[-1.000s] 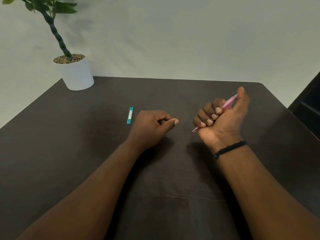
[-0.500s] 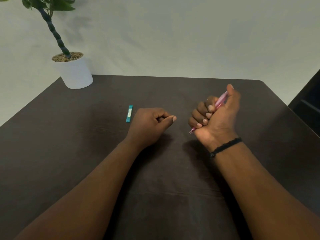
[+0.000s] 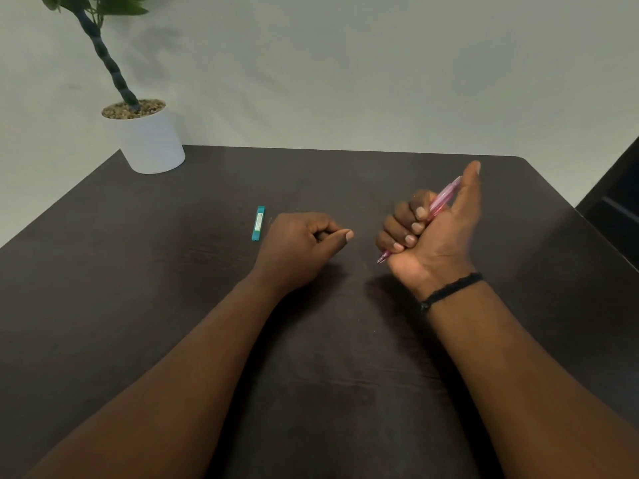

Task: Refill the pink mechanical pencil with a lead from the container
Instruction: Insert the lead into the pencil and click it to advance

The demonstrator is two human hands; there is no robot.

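My right hand (image 3: pixel 432 233) grips the pink mechanical pencil (image 3: pixel 441 202) in a fist above the dark table (image 3: pixel 173 305). The pencil slants, its tip pointing down-left below the little finger and its top end up by my raised thumb. My left hand (image 3: pixel 301 247) rests on the table as a loose fist, thumb pressed to the curled forefinger; whether something thin is pinched there I cannot tell. The teal lead container (image 3: pixel 258 223) lies flat on the table just left of my left hand, apart from it.
A white pot with a green plant (image 3: pixel 148 140) stands at the table's far left corner. A dark piece of furniture (image 3: pixel 619 202) sits beyond the table's right edge. A pale wall rises behind.
My right thumb has lifted off the pencil's top end and now points upward. The left hand has stayed in place.
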